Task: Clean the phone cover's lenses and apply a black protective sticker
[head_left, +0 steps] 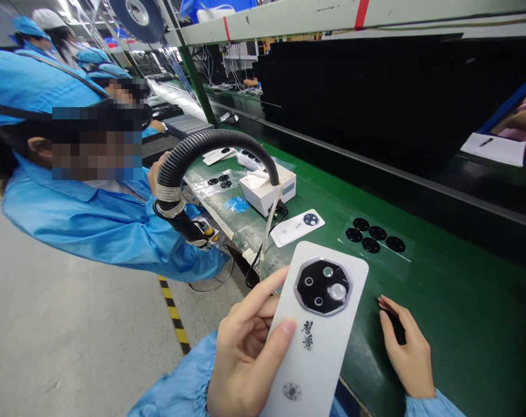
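Green workbench [458, 324] below, left fingers [284, 330] grip a white phone [323, 353], right fingers [390, 307] lie open.

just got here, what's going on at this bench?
The person's left hand holds up a white phone, back toward the camera, its octagonal camera module in view. The right hand rests on the green mat, apart from the phone. Also on the mat are a second white phone and a clear sheet of black discs. A co-worker in a blue smock works at the bench to the left, beyond a black ribbed hose.
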Tool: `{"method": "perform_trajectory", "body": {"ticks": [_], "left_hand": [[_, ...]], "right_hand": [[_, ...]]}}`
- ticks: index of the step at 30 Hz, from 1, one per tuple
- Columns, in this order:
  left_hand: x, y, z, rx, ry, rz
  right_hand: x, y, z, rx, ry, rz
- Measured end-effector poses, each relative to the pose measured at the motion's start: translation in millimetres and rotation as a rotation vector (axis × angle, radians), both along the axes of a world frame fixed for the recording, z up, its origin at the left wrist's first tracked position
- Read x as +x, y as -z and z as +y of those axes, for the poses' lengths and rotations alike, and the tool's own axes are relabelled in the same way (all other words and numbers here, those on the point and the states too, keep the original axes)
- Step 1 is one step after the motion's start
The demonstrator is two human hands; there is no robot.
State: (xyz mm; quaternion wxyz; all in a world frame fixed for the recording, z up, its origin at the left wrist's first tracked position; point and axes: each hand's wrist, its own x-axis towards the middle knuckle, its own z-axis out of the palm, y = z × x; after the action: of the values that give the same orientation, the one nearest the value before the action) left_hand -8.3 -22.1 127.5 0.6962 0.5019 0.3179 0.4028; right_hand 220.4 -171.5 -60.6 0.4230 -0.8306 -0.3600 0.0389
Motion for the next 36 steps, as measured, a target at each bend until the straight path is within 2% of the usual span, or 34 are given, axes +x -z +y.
{"method": "perform_trajectory", "body": {"ticks": [14,29,36], "left_hand": [[-2.0,-3.5,0.9,-0.023,0.017,-0.005],[-5.0,-6.5,3.6,0.043,0.019,0.044],[-3.7,-5.9,0.9,-0.018,0.022,-0.004]], "right_hand": [[-0.2,-1.3,1.3,-0.003,-0.001,0.002],[-1.3,-3.4,0.4,0.001,-0.004,0.007],[-0.8,-1.6,1.3,0.005,-0.008,0.010]]}}
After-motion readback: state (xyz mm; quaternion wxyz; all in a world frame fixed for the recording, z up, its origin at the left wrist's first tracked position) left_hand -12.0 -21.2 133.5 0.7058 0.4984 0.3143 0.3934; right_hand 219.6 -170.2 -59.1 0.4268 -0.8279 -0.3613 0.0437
